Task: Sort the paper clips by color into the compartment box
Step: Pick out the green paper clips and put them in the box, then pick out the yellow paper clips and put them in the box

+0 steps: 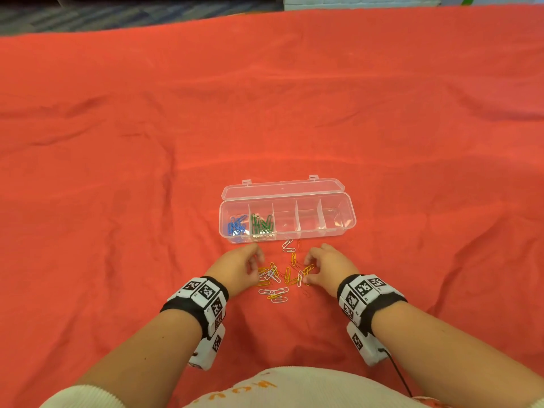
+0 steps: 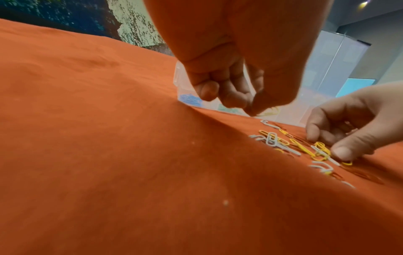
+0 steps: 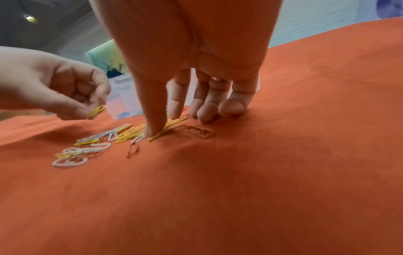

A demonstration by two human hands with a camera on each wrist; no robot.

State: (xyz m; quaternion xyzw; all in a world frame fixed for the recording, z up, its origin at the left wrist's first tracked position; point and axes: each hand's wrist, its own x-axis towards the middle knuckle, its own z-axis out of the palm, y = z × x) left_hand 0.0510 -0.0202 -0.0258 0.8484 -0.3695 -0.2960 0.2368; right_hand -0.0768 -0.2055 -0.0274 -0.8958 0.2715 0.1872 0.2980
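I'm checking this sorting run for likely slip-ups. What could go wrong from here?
The red clips nearly vanish against the red cloth and could be overlooked. The yellow clips and white clips lie tangled, so the right hand, pressing there, might lift a wrong colour along.

The near and side edges of the table's red cloth [image 1: 117, 172] ran off the head picture. In the left wrist view the left hand [image 2: 229, 82] covered most of the compartment box [image 2: 187, 100], whose clips were blurred. Red clips [image 3: 201, 132] barely showed against the cloth. What the right hand [image 3: 191, 96] gripped, if anything, was unclear.
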